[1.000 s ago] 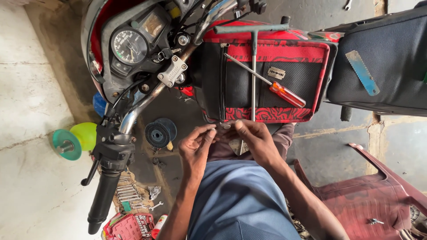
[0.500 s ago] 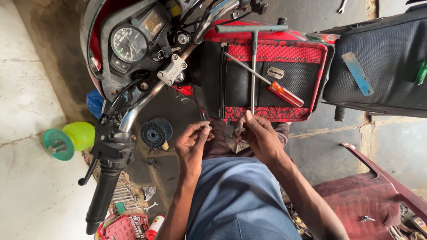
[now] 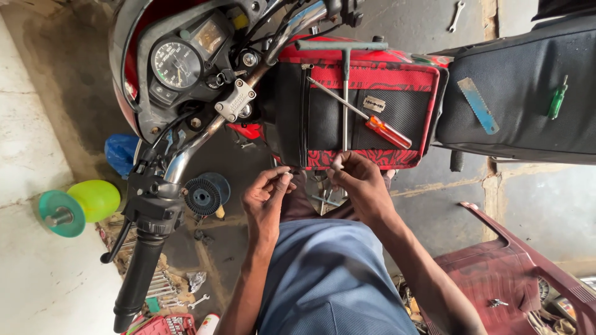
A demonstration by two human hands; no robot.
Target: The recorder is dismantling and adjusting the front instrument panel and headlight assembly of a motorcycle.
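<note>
Two hands at the tank's near edge.
Our left hand (image 3: pixel 267 198) pinches something small; right hand (image 3: pixel 360 183) grips the T-wrench (image 3: pixel 345 93) foot, steadying it.

Tank bag (image 3: pixel 366 118) close above both hands, handlebar (image 3: pixel 180 164) left, open floor (image 3: pixel 447 211) right.

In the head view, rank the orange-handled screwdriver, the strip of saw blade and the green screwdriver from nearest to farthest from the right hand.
From the right hand:
1. Orange-handled screwdriver, on the tank cover just above the hand.
2. Strip of saw blade, on the near end of the seat.
3. Green screwdriver, farther along the seat.
</note>
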